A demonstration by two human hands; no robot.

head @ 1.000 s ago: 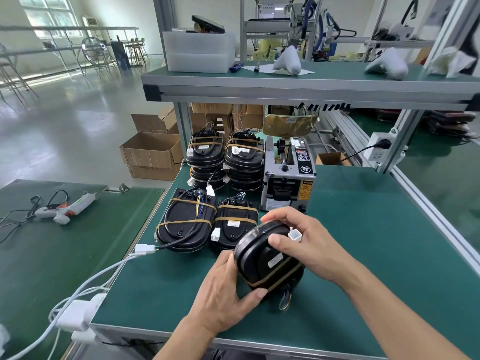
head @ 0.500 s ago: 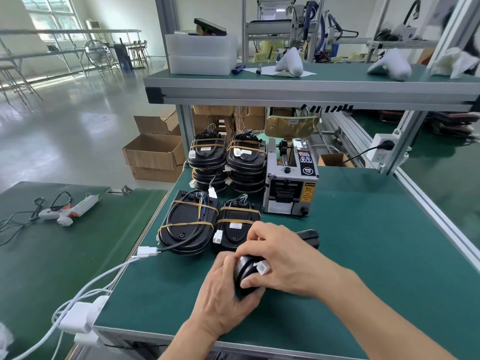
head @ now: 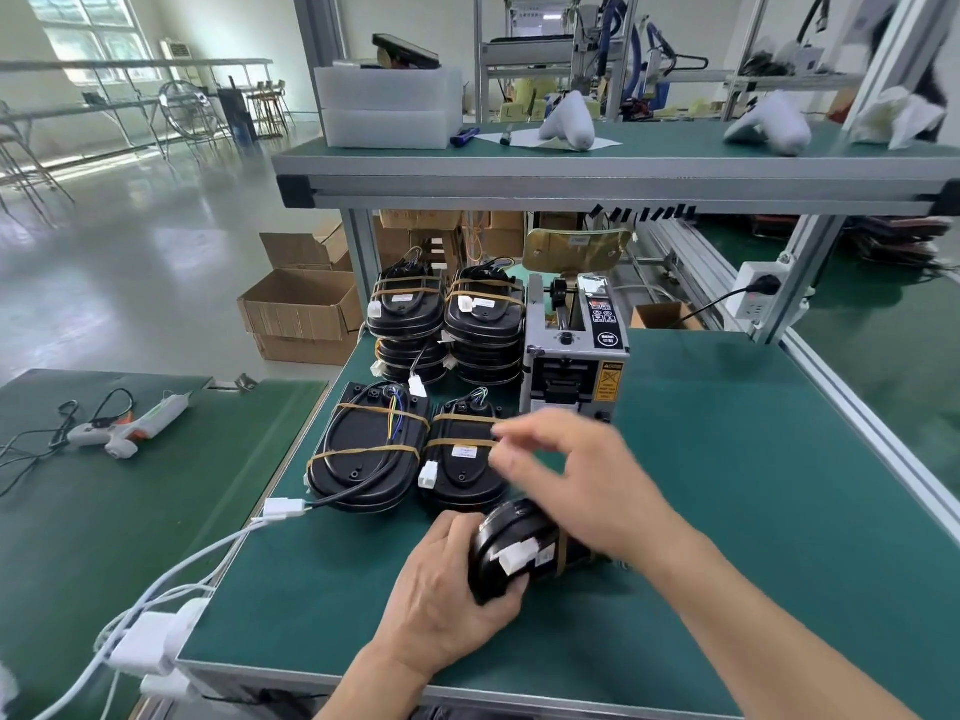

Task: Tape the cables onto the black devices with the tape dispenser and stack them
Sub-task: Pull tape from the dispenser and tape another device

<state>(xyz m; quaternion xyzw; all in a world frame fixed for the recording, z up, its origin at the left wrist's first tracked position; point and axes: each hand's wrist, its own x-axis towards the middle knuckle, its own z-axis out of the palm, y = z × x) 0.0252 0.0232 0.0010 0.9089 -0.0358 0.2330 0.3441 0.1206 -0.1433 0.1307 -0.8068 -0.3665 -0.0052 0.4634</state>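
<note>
- Lifted off the black device [head: 511,550] since half a second ago, the right hand [head: 582,478] hovers blurred, fingers loosely spread, empty.
- Left hand [head: 447,589] grips the device on the green bench [head: 727,511].
- Right forearm hides the device's far end.

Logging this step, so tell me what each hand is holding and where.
Left hand grips the near end of the black device. Right hand holds nothing, blurred above it.
</note>
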